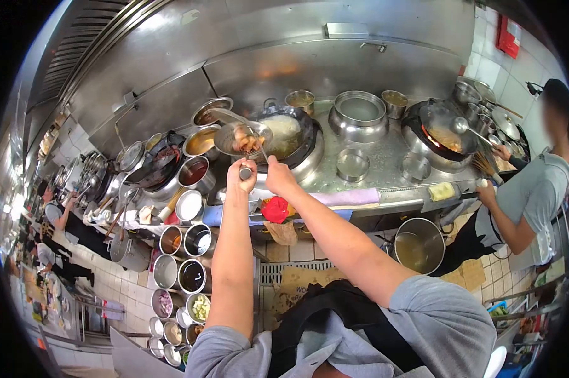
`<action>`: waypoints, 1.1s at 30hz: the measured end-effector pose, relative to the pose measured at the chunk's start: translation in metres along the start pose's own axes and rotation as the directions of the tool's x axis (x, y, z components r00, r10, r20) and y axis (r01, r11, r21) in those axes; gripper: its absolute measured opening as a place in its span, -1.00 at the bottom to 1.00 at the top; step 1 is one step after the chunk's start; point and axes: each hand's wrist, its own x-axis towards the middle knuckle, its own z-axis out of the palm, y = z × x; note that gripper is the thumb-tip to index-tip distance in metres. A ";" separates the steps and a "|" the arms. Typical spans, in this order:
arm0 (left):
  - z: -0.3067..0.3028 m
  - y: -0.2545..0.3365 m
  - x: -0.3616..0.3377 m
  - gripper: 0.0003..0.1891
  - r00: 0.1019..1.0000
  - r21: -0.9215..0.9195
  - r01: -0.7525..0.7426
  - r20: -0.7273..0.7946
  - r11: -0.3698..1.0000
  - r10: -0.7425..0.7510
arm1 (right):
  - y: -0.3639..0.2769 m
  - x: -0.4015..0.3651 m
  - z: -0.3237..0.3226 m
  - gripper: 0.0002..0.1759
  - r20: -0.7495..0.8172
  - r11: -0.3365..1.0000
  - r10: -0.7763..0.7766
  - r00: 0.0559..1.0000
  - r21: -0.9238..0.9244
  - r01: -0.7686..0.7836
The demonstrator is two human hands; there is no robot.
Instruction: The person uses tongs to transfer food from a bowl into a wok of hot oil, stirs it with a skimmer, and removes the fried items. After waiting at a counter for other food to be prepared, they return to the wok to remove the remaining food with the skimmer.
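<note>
My left hand [241, 176] is closed round a metal handle whose round end faces me. That handle seems to belong to the perforated strainer [224, 141] just beyond it, which holds browned pieces of food [247, 140]. Beside it my right hand [279, 176] grips a thin metal handle, apparently a ladle's, reaching up to the strainer's right edge; its bowl is hard to make out. Strainer and food are raised by the left rim of a large wok [284, 135] with pale, cloudy liquid in it.
Pots of sauce, one dark red [193, 171], stand left of the wok. A lidded-looking steel pot [358, 116] is to the right. Farther right, a co-worker [530, 183] holds a ladle over a flaming wok [445, 135]. A stockpot [418, 246] stands on the floor.
</note>
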 end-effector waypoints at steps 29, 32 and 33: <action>-0.030 -0.266 0.037 -0.73 0.746 -0.140 0.666 0.102 0.733 -0.659 | 0.252 -0.096 -0.186 -0.63 -0.216 0.725 0.489 0.845 0.640 -0.256; -0.053 -0.301 0.066 -0.77 0.742 -0.214 0.658 0.018 0.722 -0.670 | 0.266 -0.108 -0.177 -0.64 -0.147 0.651 0.561 0.815 0.687 -0.324; -0.061 -0.311 0.071 -0.77 0.759 -0.230 0.635 0.007 0.737 -0.651 | 0.266 -0.115 -0.176 -0.65 -0.073 0.613 0.575 0.815 0.698 -0.370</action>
